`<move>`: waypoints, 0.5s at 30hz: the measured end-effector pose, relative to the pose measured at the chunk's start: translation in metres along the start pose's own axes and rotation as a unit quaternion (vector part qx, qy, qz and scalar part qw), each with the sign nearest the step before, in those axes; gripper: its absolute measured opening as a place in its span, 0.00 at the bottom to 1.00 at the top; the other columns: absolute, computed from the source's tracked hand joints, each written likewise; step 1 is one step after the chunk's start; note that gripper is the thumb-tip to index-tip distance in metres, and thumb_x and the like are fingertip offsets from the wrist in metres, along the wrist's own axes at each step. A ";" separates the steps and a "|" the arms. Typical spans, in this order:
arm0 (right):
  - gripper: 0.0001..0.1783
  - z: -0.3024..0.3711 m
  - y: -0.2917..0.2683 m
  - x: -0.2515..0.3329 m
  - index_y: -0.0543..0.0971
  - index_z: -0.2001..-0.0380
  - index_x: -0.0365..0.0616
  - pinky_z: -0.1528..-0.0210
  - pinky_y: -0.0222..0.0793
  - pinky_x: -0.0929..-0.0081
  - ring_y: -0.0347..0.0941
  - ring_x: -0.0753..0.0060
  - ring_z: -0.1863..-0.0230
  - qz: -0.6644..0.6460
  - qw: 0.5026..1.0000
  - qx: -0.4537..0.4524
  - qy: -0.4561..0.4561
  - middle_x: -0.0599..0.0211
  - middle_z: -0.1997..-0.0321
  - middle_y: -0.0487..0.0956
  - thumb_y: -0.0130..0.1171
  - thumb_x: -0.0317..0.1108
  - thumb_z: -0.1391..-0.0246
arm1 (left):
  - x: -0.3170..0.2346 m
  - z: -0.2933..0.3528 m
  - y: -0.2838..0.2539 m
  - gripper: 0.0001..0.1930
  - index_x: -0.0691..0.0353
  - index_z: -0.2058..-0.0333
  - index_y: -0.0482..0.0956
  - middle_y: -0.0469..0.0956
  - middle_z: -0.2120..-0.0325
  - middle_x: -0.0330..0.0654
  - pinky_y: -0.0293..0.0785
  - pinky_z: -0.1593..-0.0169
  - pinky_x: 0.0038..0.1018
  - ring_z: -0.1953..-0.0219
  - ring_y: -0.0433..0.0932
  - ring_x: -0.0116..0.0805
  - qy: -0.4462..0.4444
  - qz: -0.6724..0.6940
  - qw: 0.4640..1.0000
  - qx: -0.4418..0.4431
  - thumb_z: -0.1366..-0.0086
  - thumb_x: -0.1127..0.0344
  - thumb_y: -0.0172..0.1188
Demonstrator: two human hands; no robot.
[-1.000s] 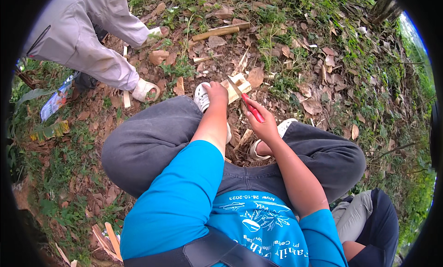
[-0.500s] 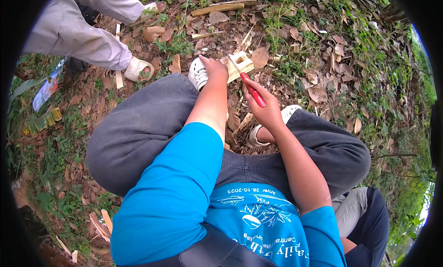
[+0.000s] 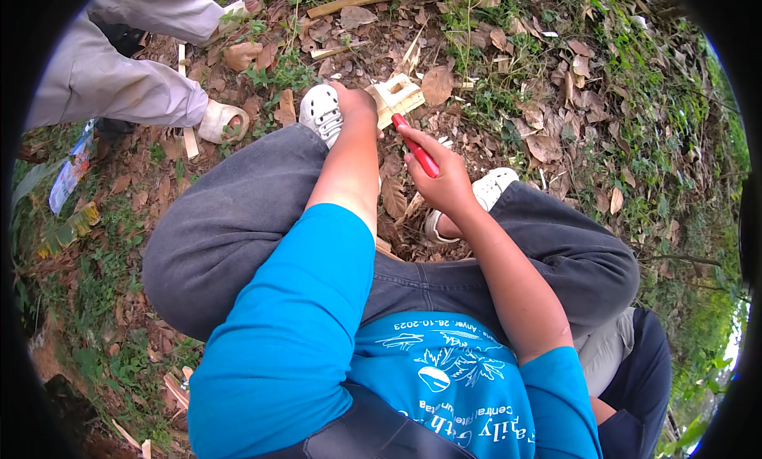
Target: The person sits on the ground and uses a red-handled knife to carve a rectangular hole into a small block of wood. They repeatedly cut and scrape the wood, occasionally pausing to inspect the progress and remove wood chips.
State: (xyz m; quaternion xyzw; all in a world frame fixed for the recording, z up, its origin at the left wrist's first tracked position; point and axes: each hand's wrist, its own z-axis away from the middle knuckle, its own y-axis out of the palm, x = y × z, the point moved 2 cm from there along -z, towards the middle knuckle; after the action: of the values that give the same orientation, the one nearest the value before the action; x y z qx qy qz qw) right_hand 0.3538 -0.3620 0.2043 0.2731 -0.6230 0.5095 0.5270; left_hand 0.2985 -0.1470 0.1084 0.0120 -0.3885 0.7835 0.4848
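A pale wooden block [image 3: 399, 95] with a squared hollow cut in it lies just ahead of my feet, over the leaf litter. My left hand [image 3: 355, 103] grips its left end, the fingers mostly hidden behind the back of the hand. In my right hand [image 3: 444, 177] is a knife with a red handle [image 3: 421, 152], the fist closed round it. Its thin blade points away from me, up to the block's near left side; whether the edge touches the wood is too small to tell.
My white clogs [image 3: 321, 113] flank the work. Another person's legs in light trousers [image 3: 119, 86] stand at the far left. Wood strips [image 3: 365, 0] lie beyond the block among dry leaves and weeds. Someone in dark clothing [image 3: 647, 379] is close behind on the right.
The knife and my right hand have moved left and toward me, the blade passing from over the hollow to the block's near left side. The whole view has shifted slightly.
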 end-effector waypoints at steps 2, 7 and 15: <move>0.25 -0.004 -0.005 0.001 0.78 0.39 0.53 0.48 0.75 0.64 0.82 0.46 0.50 0.003 1.000 -0.005 0.006 0.50 0.49 0.84 0.61 0.29 0.41 | -0.004 -0.005 -0.003 0.49 0.50 0.44 0.83 0.80 0.42 0.34 0.54 0.31 0.60 0.37 0.76 0.41 0.013 -0.002 1.000 -0.014 0.62 0.24 0.74; 0.22 -0.003 -0.004 0.017 0.78 0.40 0.47 0.43 0.71 0.72 0.81 0.65 0.46 0.000 0.999 0.029 0.046 0.55 0.47 0.84 0.60 0.27 0.38 | -0.024 -0.042 0.053 0.49 0.53 0.43 0.79 0.81 0.48 0.35 0.63 0.37 0.52 0.42 0.78 0.37 -0.059 0.093 0.990 -0.091 0.61 0.30 0.76; 0.22 -0.002 -0.011 0.008 0.79 0.40 0.44 0.48 0.72 0.77 0.77 0.78 0.54 -0.019 0.999 -0.015 0.034 0.60 0.52 0.84 0.60 0.26 0.38 | -0.033 -0.026 0.040 0.38 0.57 0.36 0.70 0.75 0.43 0.40 0.61 0.37 0.53 0.40 0.73 0.37 -0.060 0.067 0.991 -0.098 0.40 0.42 0.65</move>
State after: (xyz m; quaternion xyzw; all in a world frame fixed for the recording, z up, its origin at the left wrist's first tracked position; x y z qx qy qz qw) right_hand 0.3616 -0.3624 0.2156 0.2593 -0.6067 0.4991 0.5618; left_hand 0.2948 -0.1650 0.0536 -0.0147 -0.4921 0.7703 0.4054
